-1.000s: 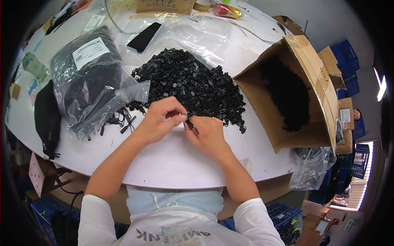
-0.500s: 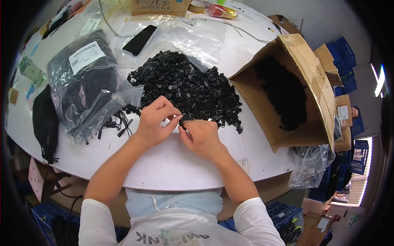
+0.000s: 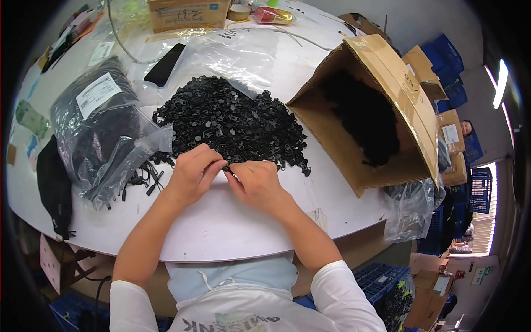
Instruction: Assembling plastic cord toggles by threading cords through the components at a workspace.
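Observation:
My left hand (image 3: 192,172) and my right hand (image 3: 258,183) meet in front of a large heap of black zipper sliders (image 3: 229,122). Thumb and fingers of both are pinched around a small black piece (image 3: 226,168). It looks like a zipper slider, but the fingertips cover most of it. Beside my left wrist lie several black cord zipper pulls (image 3: 150,180), with thin loops and thicker ends. They spill from the mouth of a clear plastic bag (image 3: 110,138) packed with more black items.
On the right an open cardboard box (image 3: 343,149) lies tilted, with a black mass inside. Behind the heap are a dark phone (image 3: 165,65), flat clear plastic (image 3: 249,55), another carton (image 3: 188,15) and a tape roll (image 3: 238,12). A black cloth item (image 3: 54,185) rests at the left edge.
The whole view has shifted, so the things on the table appear further left. My hands stay together at the heap's near edge, their fingers still pinched on the small piece.

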A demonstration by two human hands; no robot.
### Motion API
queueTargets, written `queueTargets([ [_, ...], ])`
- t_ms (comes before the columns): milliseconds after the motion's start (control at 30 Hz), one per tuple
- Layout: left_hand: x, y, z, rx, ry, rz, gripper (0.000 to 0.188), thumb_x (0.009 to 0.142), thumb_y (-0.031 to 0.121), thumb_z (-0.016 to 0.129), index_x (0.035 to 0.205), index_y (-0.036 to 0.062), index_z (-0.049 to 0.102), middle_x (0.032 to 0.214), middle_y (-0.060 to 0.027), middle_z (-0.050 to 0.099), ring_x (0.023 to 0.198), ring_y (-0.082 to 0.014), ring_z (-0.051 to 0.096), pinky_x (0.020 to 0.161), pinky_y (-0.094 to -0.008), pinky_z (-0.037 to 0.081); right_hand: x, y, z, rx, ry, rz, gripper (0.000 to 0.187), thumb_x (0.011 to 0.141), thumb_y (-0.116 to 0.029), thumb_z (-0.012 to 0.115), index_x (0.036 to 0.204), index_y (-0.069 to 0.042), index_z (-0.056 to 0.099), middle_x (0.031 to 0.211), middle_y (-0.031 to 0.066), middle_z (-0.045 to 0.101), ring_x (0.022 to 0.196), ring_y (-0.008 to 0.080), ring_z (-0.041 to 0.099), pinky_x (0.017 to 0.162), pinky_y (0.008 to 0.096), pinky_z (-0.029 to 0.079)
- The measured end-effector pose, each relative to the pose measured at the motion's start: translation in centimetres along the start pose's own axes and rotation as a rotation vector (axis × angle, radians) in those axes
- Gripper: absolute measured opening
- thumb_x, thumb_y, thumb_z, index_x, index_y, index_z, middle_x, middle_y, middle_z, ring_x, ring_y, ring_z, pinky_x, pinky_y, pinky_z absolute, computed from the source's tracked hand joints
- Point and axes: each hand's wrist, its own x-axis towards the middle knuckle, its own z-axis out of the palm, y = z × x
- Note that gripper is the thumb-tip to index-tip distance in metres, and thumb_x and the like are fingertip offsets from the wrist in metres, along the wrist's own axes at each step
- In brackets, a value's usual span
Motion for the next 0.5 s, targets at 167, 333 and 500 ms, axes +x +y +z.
queueTargets([
  [167, 0.4, 0.1, -1.0, -0.029, -0.143, 0.058, 0.015, 0.079, 0.008, 0.069, 0.072, 0.0004, 0.058, 0.061, -0.0084, 0.050, 0.051, -0.0221, 0.048, 0.047, -0.0327, 0.037, 0.0, 0.1, 0.1, 0.085, 0.028, -0.032, 0.010, 0.072, -0.007, 0.071, 0.073, -0.004, 0.061, 0.056, 0.0058, 0.055, 0.046, 0.0224, 0.054, 0.042, 0.0331, 0.041],
  [333, 0.9, -0.5, -3.1, -0.025, -0.086, 0.014, 0.020, 0.080, 0.007, 0.067, 0.065, 0.0010, 0.054, 0.056, -0.0079, 0.046, 0.049, -0.0217, 0.044, 0.046, -0.0327, 0.032, 0.5, 0.3, -0.8, 0.138, -0.175, -0.001, 0.009, 0.076, -0.011, 0.070, 0.076, -0.006, 0.063, 0.057, 0.0073, 0.056, 0.048, 0.0236, 0.055, 0.044, 0.0348, 0.042],
  [500, 0.8, -0.5, -2.7, 0.015, -0.064, 0.010, 0.022, 0.081, 0.007, 0.066, 0.065, 0.0010, 0.053, 0.057, -0.0084, 0.046, 0.047, -0.0220, 0.044, 0.045, -0.0330, 0.031, 0.7, -0.3, -1.3, 0.106, -0.180, 0.078, 0.012, 0.077, -0.014, 0.071, 0.081, -0.005, 0.065, 0.057, 0.0080, 0.056, 0.052, 0.0242, 0.057, 0.050, 0.0350, 0.044],
])
